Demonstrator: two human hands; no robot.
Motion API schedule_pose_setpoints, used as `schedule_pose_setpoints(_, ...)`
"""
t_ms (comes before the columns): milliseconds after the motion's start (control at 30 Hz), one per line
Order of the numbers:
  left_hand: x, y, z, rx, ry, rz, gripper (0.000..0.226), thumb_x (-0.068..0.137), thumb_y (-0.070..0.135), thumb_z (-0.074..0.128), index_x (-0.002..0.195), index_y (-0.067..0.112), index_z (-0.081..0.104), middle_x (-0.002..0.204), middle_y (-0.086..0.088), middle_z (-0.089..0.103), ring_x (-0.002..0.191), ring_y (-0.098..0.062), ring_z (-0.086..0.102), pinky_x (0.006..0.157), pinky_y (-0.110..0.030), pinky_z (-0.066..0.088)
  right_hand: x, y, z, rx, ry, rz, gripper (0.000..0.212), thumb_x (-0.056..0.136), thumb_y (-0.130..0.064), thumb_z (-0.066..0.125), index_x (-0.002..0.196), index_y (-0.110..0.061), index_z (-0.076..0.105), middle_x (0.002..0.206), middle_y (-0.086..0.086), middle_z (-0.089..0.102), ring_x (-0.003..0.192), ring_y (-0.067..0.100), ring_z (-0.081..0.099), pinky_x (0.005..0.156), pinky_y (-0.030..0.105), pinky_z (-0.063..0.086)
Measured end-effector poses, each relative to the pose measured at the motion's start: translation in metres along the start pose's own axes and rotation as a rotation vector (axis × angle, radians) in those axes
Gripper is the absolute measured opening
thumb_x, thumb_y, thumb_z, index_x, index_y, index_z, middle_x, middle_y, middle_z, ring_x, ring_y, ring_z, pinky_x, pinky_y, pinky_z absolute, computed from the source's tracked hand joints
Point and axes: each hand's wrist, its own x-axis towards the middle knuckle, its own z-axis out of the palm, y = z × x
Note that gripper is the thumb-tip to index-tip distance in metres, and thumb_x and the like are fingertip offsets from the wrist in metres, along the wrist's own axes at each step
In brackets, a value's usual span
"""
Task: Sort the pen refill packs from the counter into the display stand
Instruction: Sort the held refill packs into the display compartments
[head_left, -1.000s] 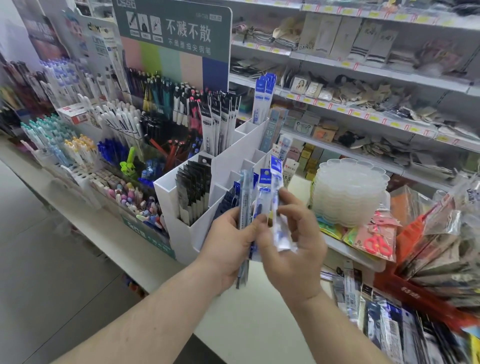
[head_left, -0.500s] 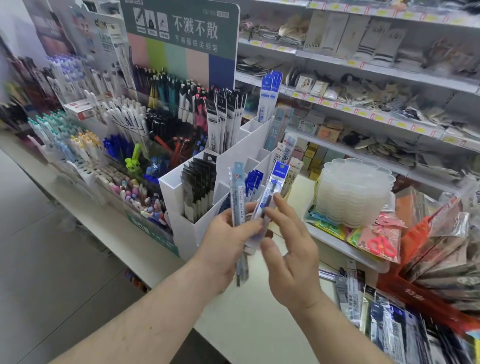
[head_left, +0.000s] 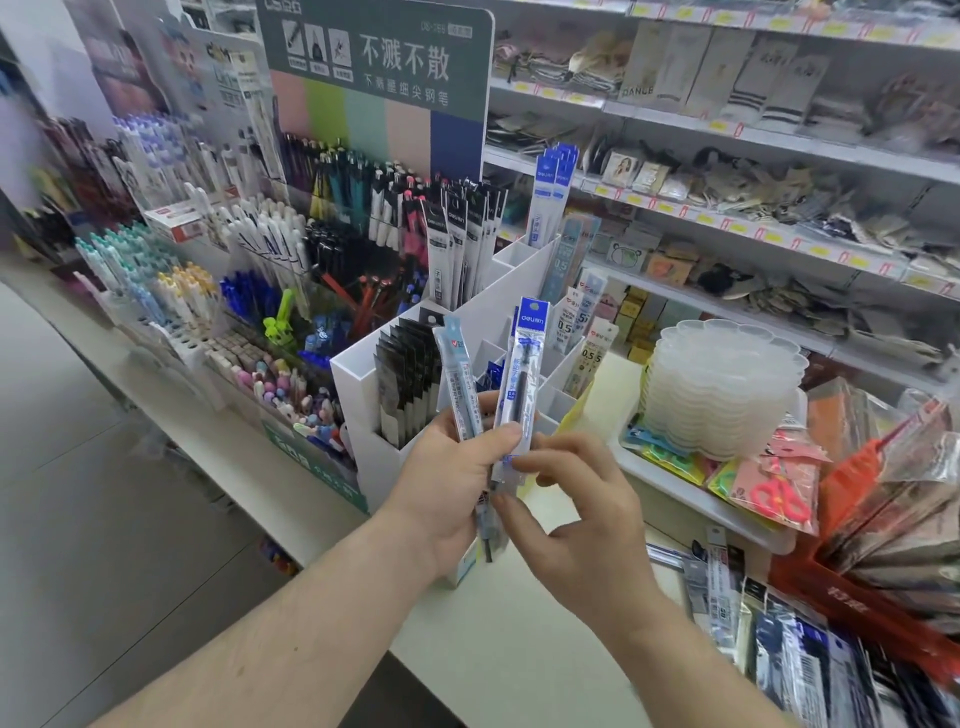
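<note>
the left hand (head_left: 447, 483) is gripping two refill packs (head_left: 519, 384), maybe more behind. the right hand (head_left: 576, 514) is pinching one pack's lower end, before the white stand (head_left: 363, 400).

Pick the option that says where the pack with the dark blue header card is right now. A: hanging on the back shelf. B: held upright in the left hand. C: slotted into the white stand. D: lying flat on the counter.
B: the left hand grips the blue-header refill pack upright, in front of the white display stand, not inside it.
</note>
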Motion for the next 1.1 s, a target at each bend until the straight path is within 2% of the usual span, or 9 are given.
schedule_pose_setpoints(100, 0.0, 0.001, 0.001, 0.001, 0.02, 0.022, 0.022, 0.093, -0.004, 0.057, 0.108, 0.013, 0.061, 0.096, -0.017, 0.071, 0.083, -0.028, 0.066, 0.086, -0.046, 0.055, -0.001, -0.001, 0.0, 0.05, -0.01, 0.069, 0.047, 0.07, -0.008, 0.081, 0.113, -0.017, 0.065, 0.095, -0.001, 0.06, 0.082, 0.005, 0.057, 0.076, 0.013, 0.045)
schedule_pose_setpoints(167, 0.0, 0.002, 0.002, 0.004, 0.008, 0.029, 0.021, 0.093, -0.004, 0.057, 0.104, 0.013, 0.06, 0.093, -0.021, 0.07, 0.082, -0.029, 0.066, 0.083, -0.047, 0.056, -0.002, -0.002, -0.001, 0.078, -0.015, 0.072, 0.042, 0.074, -0.015, 0.077, 0.114, -0.021, 0.065, 0.094, -0.003, 0.062, 0.08, 0.001, 0.057, 0.077, 0.012, 0.045)
schedule_pose_setpoints(233, 0.0, 0.001, 0.001, 0.003, 0.007, 0.039, 0.022, 0.091, -0.007, 0.059, 0.103, 0.011, 0.06, 0.087, -0.019, 0.071, 0.077, -0.027, 0.068, 0.074, -0.042, 0.059, -0.003, -0.004, -0.002, 0.12, -0.007, 0.11, 0.031, 0.075, -0.021, 0.074, 0.106, -0.023, 0.069, 0.088, -0.008, 0.064, 0.074, 0.003, 0.058, 0.074, 0.013, 0.045)
schedule_pose_setpoints(367, 0.004, 0.0, 0.0, 0.005, 0.021, 0.045, 0.026, 0.085, -0.01, 0.063, 0.106, 0.005, 0.058, 0.087, -0.02, 0.069, 0.075, -0.028, 0.068, 0.07, -0.039, 0.059, -0.001, -0.013, 0.0, 0.347, -0.005, 0.441, 0.018, 0.074, -0.018, 0.075, 0.086, -0.032, 0.071, 0.076, -0.012, 0.067, 0.066, 0.009, 0.06, 0.067, 0.025, 0.052)
schedule_pose_setpoints(533, 0.011, 0.004, -0.004, 0.039, 0.022, 0.033, 0.025, 0.084, -0.001, 0.068, 0.102, 0.007, 0.052, 0.087, -0.021, 0.062, 0.075, -0.029, 0.063, 0.073, -0.043, 0.057, 0.008, -0.016, -0.008, 0.572, 0.008, 0.603, 0.014, 0.076, -0.005, 0.059, 0.083, -0.014, 0.068, 0.067, -0.007, 0.065, 0.061, 0.009, 0.059, 0.063, 0.023, 0.051)
schedule_pose_setpoints(733, 0.016, 0.01, -0.008, 0.183, 0.013, 0.065, 0.026, 0.084, 0.002, 0.071, 0.079, 0.013, 0.048, 0.07, -0.005, 0.063, 0.061, -0.016, 0.063, 0.064, -0.032, 0.056, 0.007, -0.012, -0.022, 0.464, -0.145, 0.603, 0.015, 0.079, -0.011, 0.058, 0.091, -0.016, 0.065, 0.068, -0.014, 0.059, 0.064, 0.01, 0.054, 0.065, 0.022, 0.047)
schedule_pose_setpoints(900, 0.02, 0.004, -0.007, 0.28, 0.105, 0.122, 0.034, 0.081, 0.003, 0.076, 0.077, 0.015, 0.044, 0.079, -0.014, 0.062, 0.077, -0.029, 0.066, 0.08, -0.049, 0.058, 0.008, -0.015, -0.021, 0.402, -0.085, 0.689, 0.035, 0.077, -0.008, 0.074, 0.105, -0.022, 0.059, 0.076, -0.008, 0.059, 0.065, 0.012, 0.056, 0.066, 0.032, 0.052)
schedule_pose_setpoints(1000, 0.021, 0.001, -0.005, 0.298, 0.174, 0.236, 0.036, 0.083, 0.0, 0.074, 0.077, 0.015, 0.042, 0.067, 0.002, 0.064, 0.067, -0.015, 0.066, 0.066, -0.03, 0.057, 0.003, -0.018, -0.02, 0.335, 0.066, 0.769, 0.037, 0.076, -0.006, 0.081, 0.1, -0.026, 0.06, 0.074, -0.008, 0.054, 0.06, 0.007, 0.049, 0.059, 0.02, 0.045)
schedule_pose_setpoints(1100, 0.018, 0.001, -0.003, 0.294, 0.215, 0.337, 0.036, 0.083, -0.003, 0.072, 0.076, 0.015, 0.042, 0.054, 0.015, 0.058, 0.055, -0.002, 0.061, 0.054, -0.014, 0.048, -0.001, -0.021, -0.019, 0.383, 0.095, 0.851, 0.027, 0.078, -0.007, 0.08, 0.092, -0.021, 0.063, 0.057, -0.005, 0.049, 0.052, 0.014, 0.042, 0.052, 0.025, 0.039)
